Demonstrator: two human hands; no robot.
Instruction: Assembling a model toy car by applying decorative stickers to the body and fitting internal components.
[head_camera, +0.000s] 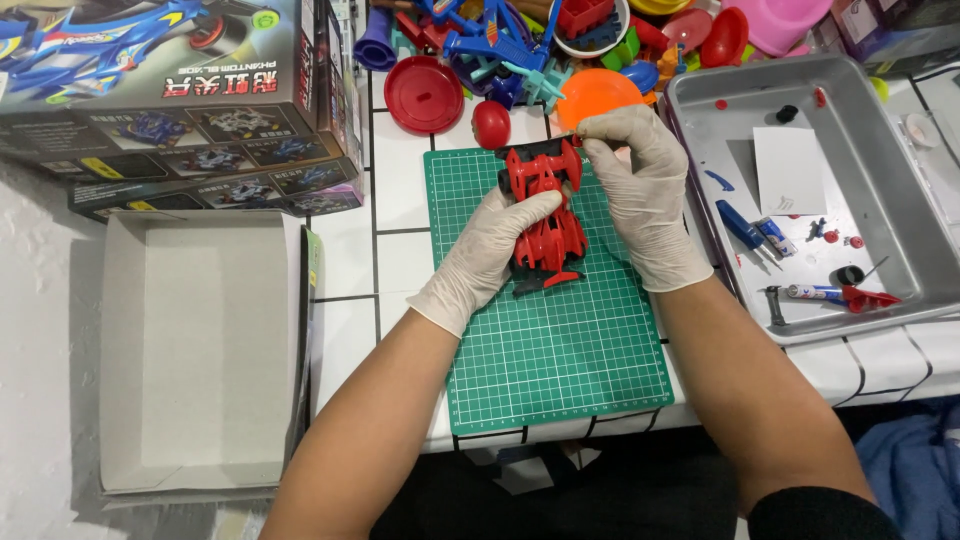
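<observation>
While both gloved hands work over the mat, this is how things lie from where I stand:

Toy car: a red and black model racing car (541, 215) rests on the green cutting mat (560, 350), near the mat's far edge, lengthwise between the 2 hands.

Left hand: the left hand (490, 250), in a pale glove, is wrapped around the car's left flank, thumb lying across the red body, fingers closed on it.

Right hand: the right hand (640, 190), gloved the same, pinches the car's far end at the black part, fingertips curled down onto it; the wrist lies on the mat's right side.

Mat: it sits on a white tiled table (395, 215) with dark grout lines, its near edge close to the person.

Metal tray: a grey metal tray (900, 200) stands just right of the mat, holding a white card, small red and black parts, a blue tool and a red-tipped one.

Empty box tray: an open grey cardboard tray (200, 350) lies well left of the mat.

Kit box: a printed model-car box (170, 100) sits beyond the cardboard tray, at the far left.

Toy pile: a heap of coloured plastic pieces (560, 50) lies beyond the mat; a red round lid (424, 94) and an orange disc (597, 95) are nearest the car.
</observation>
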